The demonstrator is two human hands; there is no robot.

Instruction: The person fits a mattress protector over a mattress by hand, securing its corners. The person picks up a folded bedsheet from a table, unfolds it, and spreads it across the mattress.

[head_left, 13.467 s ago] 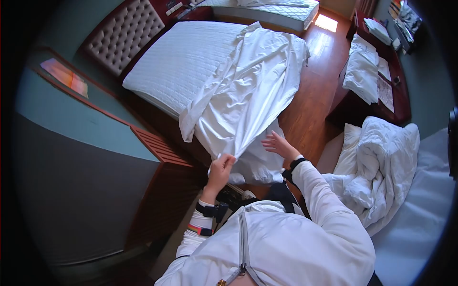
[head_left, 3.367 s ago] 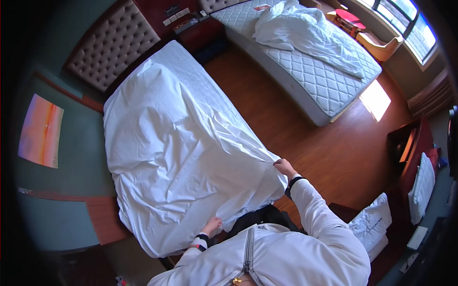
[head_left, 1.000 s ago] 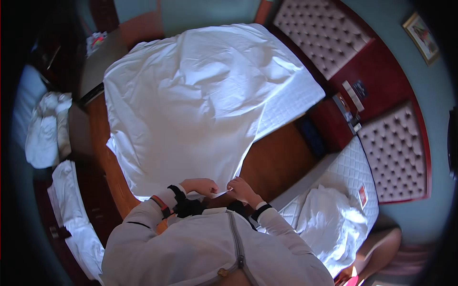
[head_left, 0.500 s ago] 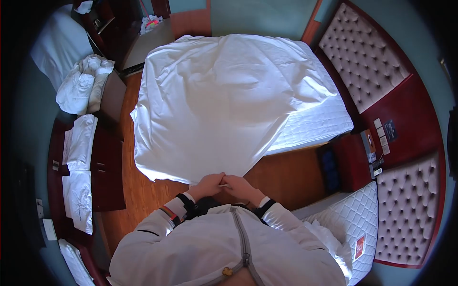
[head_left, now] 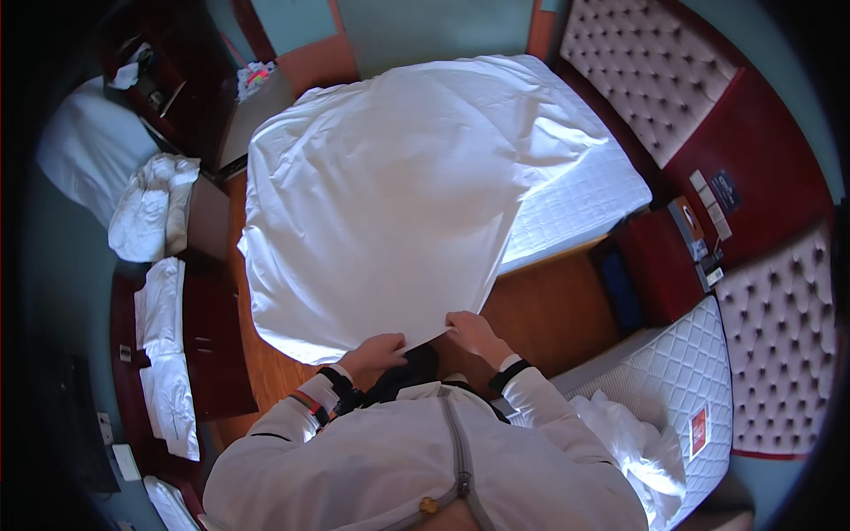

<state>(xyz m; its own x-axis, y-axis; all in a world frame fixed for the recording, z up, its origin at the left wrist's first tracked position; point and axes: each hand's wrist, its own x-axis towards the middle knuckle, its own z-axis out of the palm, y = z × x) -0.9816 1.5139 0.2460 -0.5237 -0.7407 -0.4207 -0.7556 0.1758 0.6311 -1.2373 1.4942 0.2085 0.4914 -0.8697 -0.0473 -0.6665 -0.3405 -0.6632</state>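
A large white sheet (head_left: 381,195) lies loosely over the near bed, with folds toward its far and right sides. Part of the quilted mattress (head_left: 575,208) shows uncovered at the right, by the headboard. My left hand (head_left: 375,352) is closed on the sheet's near edge, and a short way to the right my right hand (head_left: 471,334) pinches the same edge near its corner. Between the two hands the edge is stretched and lifted in front of my body.
A second bed (head_left: 682,380) with a crumpled white cover (head_left: 629,442) stands at the lower right. A nightstand (head_left: 660,265) sits between the tufted headboards. Pillows (head_left: 168,389) lie on a dark red cabinet at the left, below a bundled duvet (head_left: 152,208).
My hands were together half a second ago; now they are apart, with the sheet edge stretched between them. The sheet's near edge is raised, and the view has shifted slightly.
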